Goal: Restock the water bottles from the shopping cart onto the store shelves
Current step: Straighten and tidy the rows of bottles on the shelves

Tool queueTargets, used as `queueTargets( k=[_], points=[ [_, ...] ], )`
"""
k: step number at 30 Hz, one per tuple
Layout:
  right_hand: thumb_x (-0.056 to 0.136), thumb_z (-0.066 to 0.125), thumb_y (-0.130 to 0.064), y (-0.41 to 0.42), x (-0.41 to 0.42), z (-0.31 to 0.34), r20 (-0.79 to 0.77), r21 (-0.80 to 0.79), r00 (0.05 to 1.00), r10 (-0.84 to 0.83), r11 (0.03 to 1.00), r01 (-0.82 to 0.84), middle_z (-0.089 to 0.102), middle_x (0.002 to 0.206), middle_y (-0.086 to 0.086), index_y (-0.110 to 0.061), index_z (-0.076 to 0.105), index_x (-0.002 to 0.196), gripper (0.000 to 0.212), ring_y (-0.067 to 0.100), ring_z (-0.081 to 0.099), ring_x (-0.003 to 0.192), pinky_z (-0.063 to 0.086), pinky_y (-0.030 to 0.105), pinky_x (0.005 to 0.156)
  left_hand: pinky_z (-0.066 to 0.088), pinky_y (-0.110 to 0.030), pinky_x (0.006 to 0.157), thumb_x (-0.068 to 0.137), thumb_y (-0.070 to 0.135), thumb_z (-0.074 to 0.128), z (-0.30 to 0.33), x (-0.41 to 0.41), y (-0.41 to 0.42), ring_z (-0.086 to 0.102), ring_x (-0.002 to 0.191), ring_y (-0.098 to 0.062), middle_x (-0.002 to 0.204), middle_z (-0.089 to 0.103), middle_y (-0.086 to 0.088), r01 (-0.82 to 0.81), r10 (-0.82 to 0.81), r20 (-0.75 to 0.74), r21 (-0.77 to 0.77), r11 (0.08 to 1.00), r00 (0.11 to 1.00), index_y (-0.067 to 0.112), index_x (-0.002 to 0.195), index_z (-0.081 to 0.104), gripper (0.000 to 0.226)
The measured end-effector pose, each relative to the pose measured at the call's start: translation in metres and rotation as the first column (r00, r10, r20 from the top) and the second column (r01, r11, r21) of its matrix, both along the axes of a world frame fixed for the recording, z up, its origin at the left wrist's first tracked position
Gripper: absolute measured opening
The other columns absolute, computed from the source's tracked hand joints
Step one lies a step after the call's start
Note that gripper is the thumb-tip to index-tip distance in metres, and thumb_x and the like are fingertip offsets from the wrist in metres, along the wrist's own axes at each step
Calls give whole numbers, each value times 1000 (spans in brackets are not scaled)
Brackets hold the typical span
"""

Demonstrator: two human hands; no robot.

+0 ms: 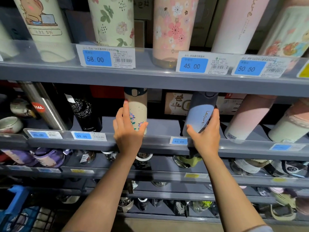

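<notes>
While both bottles stand on the second shelf (160, 126), my left hand (128, 129) grips the cream floral bottle (138, 111) near its base, and my right hand (206, 131) grips the blue bottle (199, 114) just beside the 45.00 price tag (178, 141); the cart (18, 213) sits lower left

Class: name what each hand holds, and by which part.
Left hand grips the beige flowered bottle round its lower body; right hand grips the blue bottle likewise.
</notes>
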State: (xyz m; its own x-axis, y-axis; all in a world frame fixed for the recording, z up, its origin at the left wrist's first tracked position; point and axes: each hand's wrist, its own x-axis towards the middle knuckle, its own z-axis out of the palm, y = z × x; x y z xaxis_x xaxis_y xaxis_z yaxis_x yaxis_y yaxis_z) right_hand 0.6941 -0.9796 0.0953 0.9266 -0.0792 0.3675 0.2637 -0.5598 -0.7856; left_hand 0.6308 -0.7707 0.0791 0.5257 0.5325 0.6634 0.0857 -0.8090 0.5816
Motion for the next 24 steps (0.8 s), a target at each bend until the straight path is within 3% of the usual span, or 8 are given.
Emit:
queueTargets(
  k=[3,8,10,14,18,22,24],
  points=[
    [74,76,-28,-1,0,0,-5,7,1000,12,1000,-12,44,130,7,-17,24,143,88,24,47,112,48,44,88,52,-42,75,65,28,85,0,-1,-2,51,110,-32,132,52,-12,7,-7,-24,-19,1000,1000,24,144,22,101],
    [78,76,-28,-4,-4,0,-33,39,998,54,998,-53,37,143,7,-19,14,150,96,25,39,128,42,43,100,40,-45,100,66,20,85,1,-11,-13,41,125,-31,141,43,-12,30,-33,-20,-143,989,999,14,148,26,101],
    [77,77,-28,-8,-9,-2,-34,35,998,57,998,-56,33,148,7,-20,12,151,99,24,34,134,38,44,105,38,-43,99,73,17,79,-1,-22,-23,38,127,-31,139,43,-14,45,-50,-22,-199,979,998,14,145,31,87],
    [82,73,-23,-25,-30,-7,27,-28,999,38,999,-37,38,145,7,-14,25,148,82,20,35,132,32,30,104,38,-27,93,86,27,58,-8,-36,-47,51,109,-24,117,55,-11,213,-213,11,-2,977,977,11,119,55,37],
    [86,68,-17,-66,-49,-7,38,-65,998,-40,997,42,49,127,-1,-14,48,133,51,9,43,113,33,18,91,38,-15,80,86,31,50,-3,-20,-94,57,91,-14,103,60,-2,502,-502,-54,-18,865,863,13,103,65,29],
    [88,66,-19,-127,-68,-3,-46,-125,983,-176,978,169,56,110,-7,-17,60,118,31,9,53,102,39,19,85,52,-33,79,85,28,53,-5,2,-151,63,89,-20,104,62,-2,723,-729,-21,-116,681,684,13,103,66,27],
    [88,66,-21,-156,-76,0,-137,-110,957,-256,964,242,61,104,-6,-18,63,114,26,10,58,98,43,22,84,50,-33,81,87,26,56,-3,9,-172,59,91,-13,104,58,6,796,-804,-8,-135,591,595,15,107,64,25]
  ],
)
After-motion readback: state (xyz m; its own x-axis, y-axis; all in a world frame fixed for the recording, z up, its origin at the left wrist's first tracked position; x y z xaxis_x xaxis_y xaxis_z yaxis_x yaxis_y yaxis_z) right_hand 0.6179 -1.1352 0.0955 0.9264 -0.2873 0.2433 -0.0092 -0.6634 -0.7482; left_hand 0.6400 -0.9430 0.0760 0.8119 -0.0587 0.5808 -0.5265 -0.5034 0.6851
